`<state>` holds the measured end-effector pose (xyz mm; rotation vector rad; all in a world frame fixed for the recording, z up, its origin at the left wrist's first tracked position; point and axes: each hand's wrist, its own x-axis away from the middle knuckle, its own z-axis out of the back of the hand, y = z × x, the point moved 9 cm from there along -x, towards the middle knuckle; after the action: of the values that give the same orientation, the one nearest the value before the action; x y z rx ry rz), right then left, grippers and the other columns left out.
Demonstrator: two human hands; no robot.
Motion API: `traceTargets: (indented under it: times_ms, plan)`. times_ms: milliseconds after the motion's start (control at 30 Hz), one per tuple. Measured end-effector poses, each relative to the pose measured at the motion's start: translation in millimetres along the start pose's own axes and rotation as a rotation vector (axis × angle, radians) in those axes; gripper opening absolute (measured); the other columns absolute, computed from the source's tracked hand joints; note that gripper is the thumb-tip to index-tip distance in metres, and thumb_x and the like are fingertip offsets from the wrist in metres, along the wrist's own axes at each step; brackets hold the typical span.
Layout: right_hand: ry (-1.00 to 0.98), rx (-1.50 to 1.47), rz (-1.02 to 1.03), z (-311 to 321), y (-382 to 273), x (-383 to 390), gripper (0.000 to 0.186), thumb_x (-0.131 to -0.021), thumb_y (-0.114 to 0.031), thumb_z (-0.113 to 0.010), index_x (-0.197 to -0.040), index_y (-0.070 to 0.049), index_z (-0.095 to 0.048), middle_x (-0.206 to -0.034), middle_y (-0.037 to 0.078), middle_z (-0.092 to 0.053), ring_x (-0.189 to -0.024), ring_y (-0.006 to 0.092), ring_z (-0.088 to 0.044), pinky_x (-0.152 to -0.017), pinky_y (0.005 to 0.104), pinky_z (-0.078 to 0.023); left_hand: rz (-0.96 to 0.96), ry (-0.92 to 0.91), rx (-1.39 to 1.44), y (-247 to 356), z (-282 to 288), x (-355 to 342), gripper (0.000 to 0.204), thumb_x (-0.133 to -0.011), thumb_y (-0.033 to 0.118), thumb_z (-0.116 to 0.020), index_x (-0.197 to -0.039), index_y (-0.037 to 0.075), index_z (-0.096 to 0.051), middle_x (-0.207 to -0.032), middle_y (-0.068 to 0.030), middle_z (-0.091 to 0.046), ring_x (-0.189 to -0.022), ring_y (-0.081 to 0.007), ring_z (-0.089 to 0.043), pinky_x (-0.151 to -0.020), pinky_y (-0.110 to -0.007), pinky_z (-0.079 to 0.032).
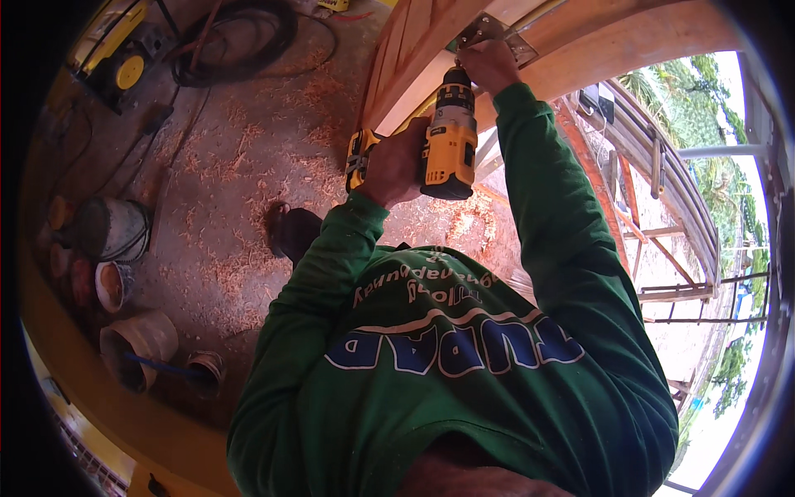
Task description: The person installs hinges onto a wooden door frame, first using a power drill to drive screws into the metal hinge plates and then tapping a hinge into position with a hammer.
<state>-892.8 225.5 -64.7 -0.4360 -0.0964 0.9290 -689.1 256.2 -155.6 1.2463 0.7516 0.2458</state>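
Observation:
A yellow and black cordless drill [451,137] points away from me, its chuck up against the wooden door panel's edge. My left hand [396,166] is wrapped around the drill's handle, with the battery end to the left of my wrist. Just beyond the chuck, my right hand [493,68] has its fingers closed by the drill's tip. Whatever they pinch is too small to make out. Those fingers lie against a metal hinge plate [489,31] with holes, which sits on the pale wood [422,83] of the door.
Wood shavings [319,87] litter the concrete floor. At the left are a bucket [112,228], several smaller containers and a tan pail [141,340]. A coiled black hose [240,41] lies beside a yellow and black machine [124,62] at the far left. Stacked timber [662,157] stands outside at the right.

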Motion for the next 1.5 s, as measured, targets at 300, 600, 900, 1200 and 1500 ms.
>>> traceTargets:
  times_ms: [300, 600, 900, 1200, 1500]
  plan:
    - [0.029, -0.032, 0.085, -8.6, -7.8, 7.0, 0.031, -0.074, -0.028, -0.056, -0.076, 0.001, -0.068, -0.071, 0.014, -0.062, -0.068, 0.0246, -0.058, -0.063, 0.0356, -0.047, -0.038, 0.038, -0.199, 18.4, 22.5, 13.1, 0.046, -0.071, 0.021, -0.072, -0.108, 0.009, -0.048, -0.078, -0.0169, -0.064, -0.074, -0.0373, -0.063, -0.061, -0.045, -0.049]
    - [0.020, -0.038, 0.006, -15.1, -12.3, 13.2, 0.035, -0.074, -0.034, -0.055, -0.078, -0.002, -0.069, -0.072, 0.019, -0.064, -0.072, 0.0321, -0.064, -0.072, 0.0385, -0.049, -0.070, 0.077, -0.172, 16.0, 28.1, 20.1, 0.043, -0.071, 0.020, -0.071, -0.105, 0.009, -0.048, -0.080, -0.0162, -0.064, -0.077, -0.0373, -0.063, -0.063, -0.046, -0.049]
    - [0.007, -0.153, 0.014, -21.7, -6.6, 10.6, 0.027, -0.073, -0.021, -0.061, -0.079, 0.005, -0.068, -0.066, 0.006, -0.059, -0.058, 0.0138, -0.057, -0.051, 0.0300, -0.049, -0.050, 0.068, -0.157, 8.1, 26.8, 19.2, 0.044, -0.070, 0.022, -0.071, -0.106, 0.010, -0.048, -0.081, -0.0165, -0.064, -0.077, -0.0377, -0.063, -0.064, -0.047, -0.049]
    - [0.071, -0.043, 0.012, -3.4, -1.8, -4.6, 0.036, -0.075, -0.034, -0.053, -0.078, -0.002, -0.068, -0.077, 0.021, -0.065, -0.078, 0.0344, -0.063, -0.075, 0.0399, -0.049, -0.093, 0.032, -0.134, 8.3, 20.8, -8.2, 0.048, -0.070, 0.020, -0.073, -0.109, 0.010, -0.047, -0.078, -0.0162, -0.063, -0.074, -0.0372, -0.063, -0.061, -0.046, -0.049]
    - [-0.036, -0.205, 0.069, 14.3, 1.1, 5.6, 0.029, -0.078, -0.024, -0.050, -0.083, -0.002, -0.069, -0.080, 0.021, -0.065, -0.079, 0.0341, -0.064, -0.075, 0.0390, -0.050, 0.076, -0.035, 0.090, -7.5, -14.0, -11.8, 0.051, -0.078, 0.015, -0.069, -0.121, 0.002, -0.045, -0.093, -0.0094, -0.064, -0.081, -0.0245, -0.066, -0.070, -0.036, -0.054]
